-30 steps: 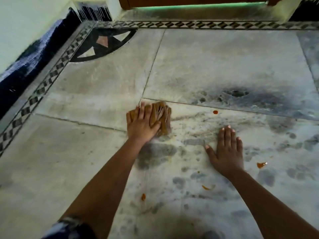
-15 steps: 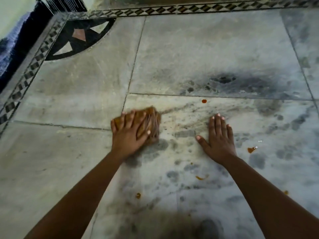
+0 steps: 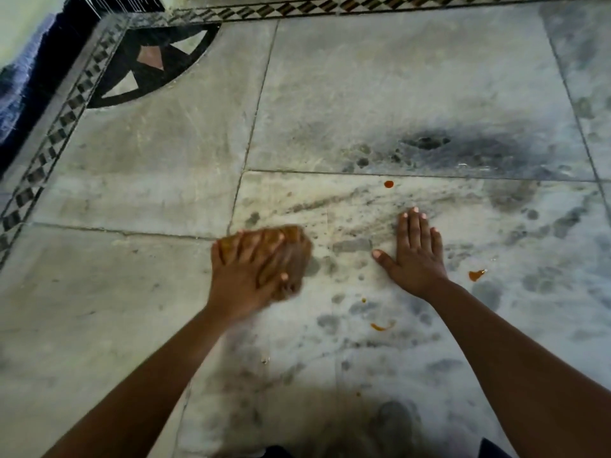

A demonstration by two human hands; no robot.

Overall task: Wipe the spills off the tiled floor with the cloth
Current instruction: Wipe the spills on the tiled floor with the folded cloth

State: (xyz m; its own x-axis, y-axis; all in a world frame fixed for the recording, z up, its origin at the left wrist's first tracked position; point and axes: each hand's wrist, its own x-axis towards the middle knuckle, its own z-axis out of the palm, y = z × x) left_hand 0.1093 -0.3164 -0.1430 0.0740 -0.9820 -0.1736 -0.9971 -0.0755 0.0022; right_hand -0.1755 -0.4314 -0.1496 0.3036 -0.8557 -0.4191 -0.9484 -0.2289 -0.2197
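My left hand (image 3: 246, 276) presses a bunched brown cloth (image 3: 294, 256) flat on the grey marble floor (image 3: 396, 77), fingers spread over it; both are motion-blurred. My right hand (image 3: 415, 256) lies flat and empty on the tile to the right, fingers together, thumb out. Orange spills dot the floor: a round drop (image 3: 388, 184) beyond my right hand, a splash (image 3: 476, 275) to its right, and a thin streak (image 3: 381, 326) nearer me between my arms.
A checkered border strip (image 3: 49, 143) runs along the left and far edges, with a dark quarter-circle inlay (image 3: 155, 61) in the corner. A dark wall base (image 3: 20, 94) rises at left. A black stain (image 3: 426, 142) marks the far tile.
My left hand has dragged the cloth toward me and slightly right across the tile joint. The right hand stays planted. The camera has tilted down.
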